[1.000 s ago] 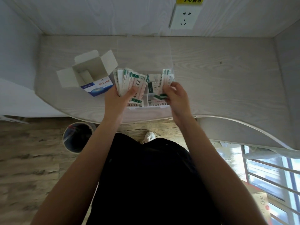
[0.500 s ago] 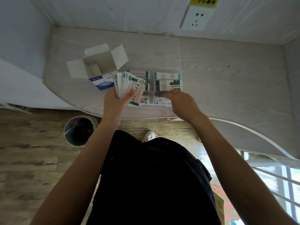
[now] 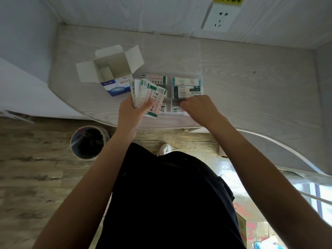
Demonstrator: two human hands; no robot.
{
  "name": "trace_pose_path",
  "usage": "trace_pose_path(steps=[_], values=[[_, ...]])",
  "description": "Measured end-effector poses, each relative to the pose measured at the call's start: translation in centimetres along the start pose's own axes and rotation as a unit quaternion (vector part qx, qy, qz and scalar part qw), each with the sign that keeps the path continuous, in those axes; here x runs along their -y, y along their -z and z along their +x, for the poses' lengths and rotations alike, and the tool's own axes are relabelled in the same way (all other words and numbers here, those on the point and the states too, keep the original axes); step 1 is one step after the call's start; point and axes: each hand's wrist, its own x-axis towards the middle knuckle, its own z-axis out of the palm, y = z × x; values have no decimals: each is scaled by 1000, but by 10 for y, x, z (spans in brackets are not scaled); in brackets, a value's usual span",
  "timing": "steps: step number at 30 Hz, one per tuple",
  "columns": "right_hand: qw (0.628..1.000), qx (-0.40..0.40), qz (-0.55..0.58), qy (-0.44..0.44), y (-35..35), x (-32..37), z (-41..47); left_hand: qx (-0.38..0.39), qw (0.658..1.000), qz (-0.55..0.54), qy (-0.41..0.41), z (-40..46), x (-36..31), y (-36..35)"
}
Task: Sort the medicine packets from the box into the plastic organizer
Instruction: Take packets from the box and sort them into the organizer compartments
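Observation:
My left hand (image 3: 133,112) grips a fanned stack of white and green medicine packets (image 3: 147,93) over the left side of the clear plastic organizer (image 3: 201,79). My right hand (image 3: 199,106) reaches into the organizer's near right compartment, its fingers curled down among the packets there; whether it pinches one is hidden. Packets lie in the far left (image 3: 154,79), far right (image 3: 186,81) and middle right (image 3: 187,91) compartments. The open white and blue cardboard box (image 3: 115,69) stands left of the organizer, its flaps up.
The organizer's clear lid (image 3: 172,56) lies open flat behind it on the pale wood-grain desk (image 3: 260,90). A wall socket (image 3: 220,17) is above. On the floor below the desk edge stand a round bin (image 3: 88,141) and a cardboard carton (image 3: 241,229).
My right hand has gone from holding packets upright above the organizer down into its near right compartment. My left hand keeps its fanned stack nearly still. The camera view has shifted slightly.

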Motion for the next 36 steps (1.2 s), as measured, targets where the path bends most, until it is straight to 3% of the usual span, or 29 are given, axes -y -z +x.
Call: trace_pose_path(steps=[10,15,17,18,19,21,23,26,28,36], values=[[993,-28,107,39,-10,-3,2,17,1000,-6,-1,-4,1,-3],[965,-191,166,63,-20,-2,-8,34,999,-4,1,-5,1,-7],[926,-270,263,-3,-17,4,-11,39,999,-12,12,-6,0,-9],[883,-293,362,-65,-9,9,-13,41,999,-17,16,-6,-1,-11],[822,-285,475,-131,0,16,-15,42,999,-20,18,-6,-1,-13],[705,-197,651,-201,12,30,-19,45,999,-20,14,-6,-2,-18],[644,-154,715,-224,15,42,-21,56,998,-26,16,-6,-3,-23],[552,-165,775,-260,17,52,-21,83,996,-32,25,-7,-4,-29],[522,-165,791,-274,17,53,-22,111,993,-32,27,-8,-7,-31],[506,-152,803,-278,19,47,-26,112,991,-38,65,-6,-11,-39]])
